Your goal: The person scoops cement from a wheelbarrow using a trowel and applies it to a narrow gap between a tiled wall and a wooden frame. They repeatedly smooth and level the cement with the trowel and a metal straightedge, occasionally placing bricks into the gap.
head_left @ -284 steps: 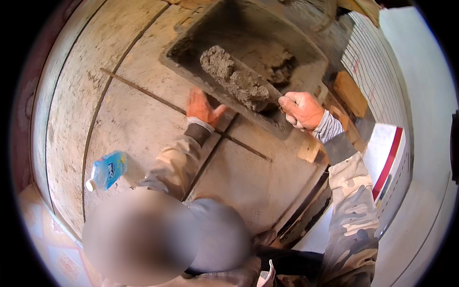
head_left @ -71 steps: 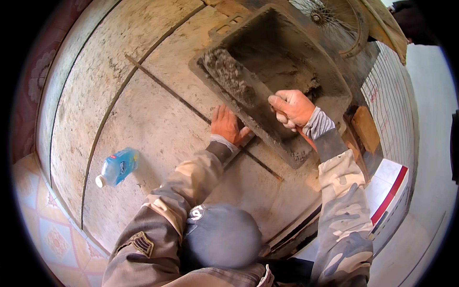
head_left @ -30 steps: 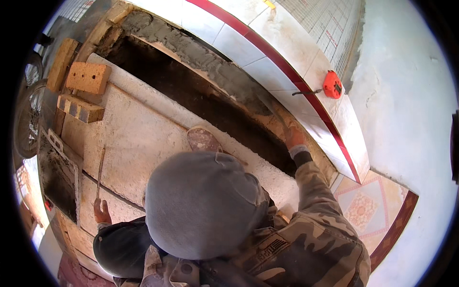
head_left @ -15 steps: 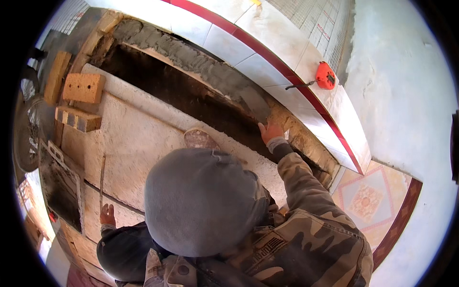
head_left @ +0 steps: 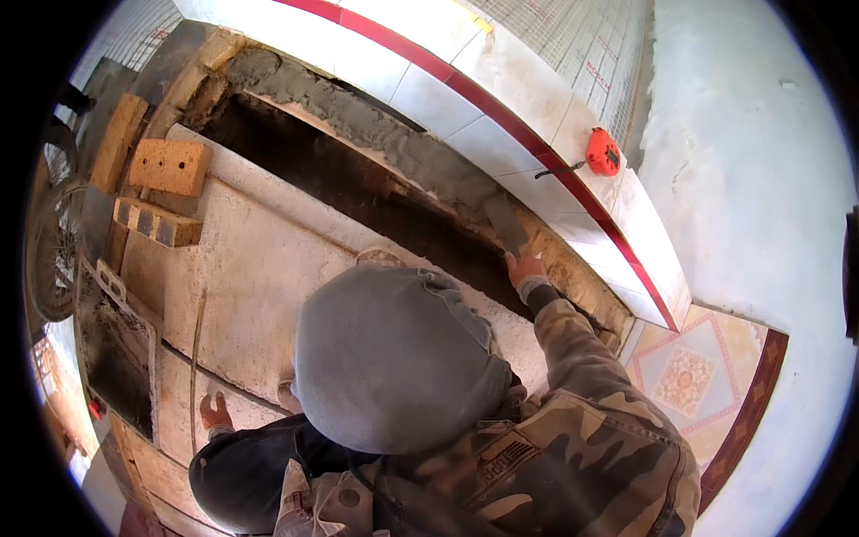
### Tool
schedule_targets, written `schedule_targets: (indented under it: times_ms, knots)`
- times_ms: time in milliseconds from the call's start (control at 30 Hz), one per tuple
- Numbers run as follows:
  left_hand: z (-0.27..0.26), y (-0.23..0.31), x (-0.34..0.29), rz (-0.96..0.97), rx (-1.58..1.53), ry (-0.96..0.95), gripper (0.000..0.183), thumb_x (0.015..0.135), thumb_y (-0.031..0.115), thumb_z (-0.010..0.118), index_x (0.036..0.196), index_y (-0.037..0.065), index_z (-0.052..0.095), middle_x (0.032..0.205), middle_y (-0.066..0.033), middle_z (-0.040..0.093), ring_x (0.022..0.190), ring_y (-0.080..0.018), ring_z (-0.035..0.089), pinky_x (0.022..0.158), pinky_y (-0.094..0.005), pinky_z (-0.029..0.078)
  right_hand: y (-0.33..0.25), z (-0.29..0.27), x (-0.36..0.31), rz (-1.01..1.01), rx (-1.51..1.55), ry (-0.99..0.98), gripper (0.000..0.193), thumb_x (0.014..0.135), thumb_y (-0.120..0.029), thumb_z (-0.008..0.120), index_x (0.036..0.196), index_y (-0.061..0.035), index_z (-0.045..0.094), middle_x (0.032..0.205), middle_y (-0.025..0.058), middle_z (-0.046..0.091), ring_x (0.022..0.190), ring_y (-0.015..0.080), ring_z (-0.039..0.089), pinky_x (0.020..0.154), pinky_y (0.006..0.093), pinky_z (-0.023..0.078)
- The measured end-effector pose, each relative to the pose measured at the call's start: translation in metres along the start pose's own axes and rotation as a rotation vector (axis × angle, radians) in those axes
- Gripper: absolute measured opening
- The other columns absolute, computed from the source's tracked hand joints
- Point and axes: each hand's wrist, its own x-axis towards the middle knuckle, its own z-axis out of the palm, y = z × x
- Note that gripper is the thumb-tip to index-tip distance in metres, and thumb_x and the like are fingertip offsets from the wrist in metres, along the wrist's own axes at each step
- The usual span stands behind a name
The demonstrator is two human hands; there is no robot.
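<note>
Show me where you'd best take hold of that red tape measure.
I'd take the tape measure by opposite edges of its rounded body, from above: it lies uncovered on the white tiles, which probably block a hold from beneath. The thin dark strap trailing from it across the red trim looks limp, so likely a poorer grip.

Right fingers moved from tub to ledge

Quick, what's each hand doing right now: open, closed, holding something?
Left hand: open, fingers apart, nothing visible in it.
Right hand: appears closed on a trowel, its handle hidden by the grip.
</note>
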Motion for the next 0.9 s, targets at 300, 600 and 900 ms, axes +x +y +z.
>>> schedule_targets:
  times_ms: [300, 600, 900]
  knots:
    - [-0.028, -0.004, 0.007, -0.093, 0.104, 0.027, 0.071, 0.088, 0.044, 0.068, 0.137, -0.004, 0.05, 0.138, -0.0268, 0.052, 0.13, -0.0418, 0.047, 0.109, -0.0464, 0.039, 0.006, 0.018, -0.015, 0.035, 0.081, 0.106, 0.061, 0.094, -0.054, 0.051, 0.115, 0.0016, 0.062, 0.1, 0.0303, 0.067, 0.098, 0.0478, 0.063, 0.085, 0.0533, 0.051]
    - [-0.037, 0.016, 0.008, -0.088, 0.087, -0.052, 0.07, 0.086, 0.04, 0.071, 0.135, -0.006, 0.051, 0.136, -0.0301, 0.052, 0.128, -0.0432, 0.049, 0.109, -0.0459, 0.039, -0.052, 0.011, 0.007, -0.161, 0.16, 0.178, 0.054, 0.096, -0.049, 0.053, 0.104, 0.0039, 0.063, 0.089, 0.0286, 0.066, 0.089, 0.0468, 0.064, 0.077, 0.0533, 0.048]
    - [-0.015, 0.03, 0.017, -0.066, 0.052, 0.018, 0.069, 0.087, 0.042, 0.07, 0.134, -0.005, 0.052, 0.135, -0.0279, 0.053, 0.126, -0.0437, 0.049, 0.104, -0.0475, 0.043, 0.037, 0.033, 0.019, -0.056, -0.027, 0.144, 0.065, 0.091, -0.053, 0.057, 0.127, 0.0007, 0.059, 0.107, 0.0295, 0.066, 0.105, 0.0458, 0.062, 0.09, 0.0508, 0.049]
